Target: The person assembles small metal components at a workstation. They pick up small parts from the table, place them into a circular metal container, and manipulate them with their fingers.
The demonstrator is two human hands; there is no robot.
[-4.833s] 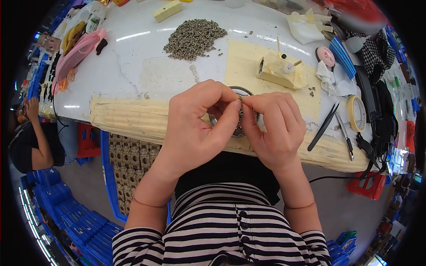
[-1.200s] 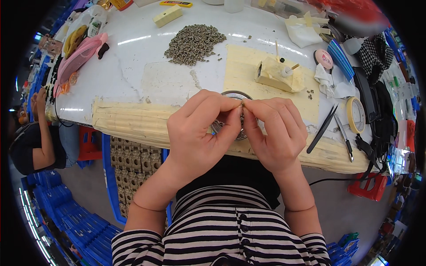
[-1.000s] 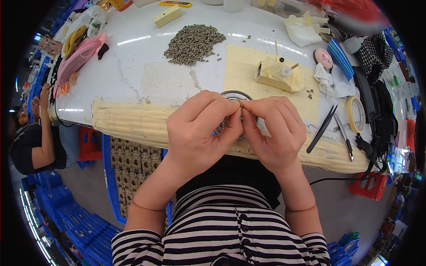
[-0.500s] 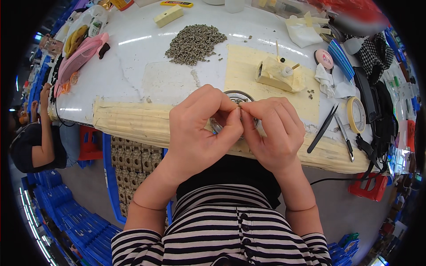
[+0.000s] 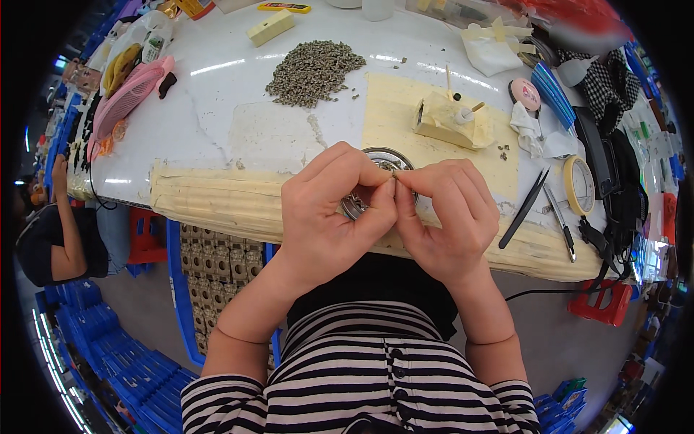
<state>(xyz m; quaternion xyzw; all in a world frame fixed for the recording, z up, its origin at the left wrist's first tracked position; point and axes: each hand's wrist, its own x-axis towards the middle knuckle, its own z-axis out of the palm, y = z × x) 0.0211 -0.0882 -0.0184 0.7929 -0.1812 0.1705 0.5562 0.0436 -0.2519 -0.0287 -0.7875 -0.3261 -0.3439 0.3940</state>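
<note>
My left hand (image 5: pixel 329 206) and my right hand (image 5: pixel 452 210) meet fingertip to fingertip at the table's near edge, thumbs and forefingers pinched together. Between them shows a sliver of a tiny metal part (image 5: pixel 393 174); its exact kind is too small to tell. Directly beneath is a round, shiny metal dish (image 5: pixel 390 153), mostly covered by my hands, with small bits partly visible inside. Farther off, left of centre, lies a heap of small grey-brown metal parts (image 5: pixel 312 72).
Black tweezers (image 5: pixel 524 210), a pen-like tool (image 5: pixel 560 220) and a tape roll (image 5: pixel 579 185) lie at right. A tape-wrapped block (image 5: pixel 452 121) with sticks and a small white pot stands beyond my hands. A blue tray (image 5: pixel 177 282) of metal parts sits below the table edge. Someone sits at far left.
My hands keep the same pinch, with only a slight shift of the fingertips. The whole view has moved a little. At far left, the other person's arm has changed position slightly.
</note>
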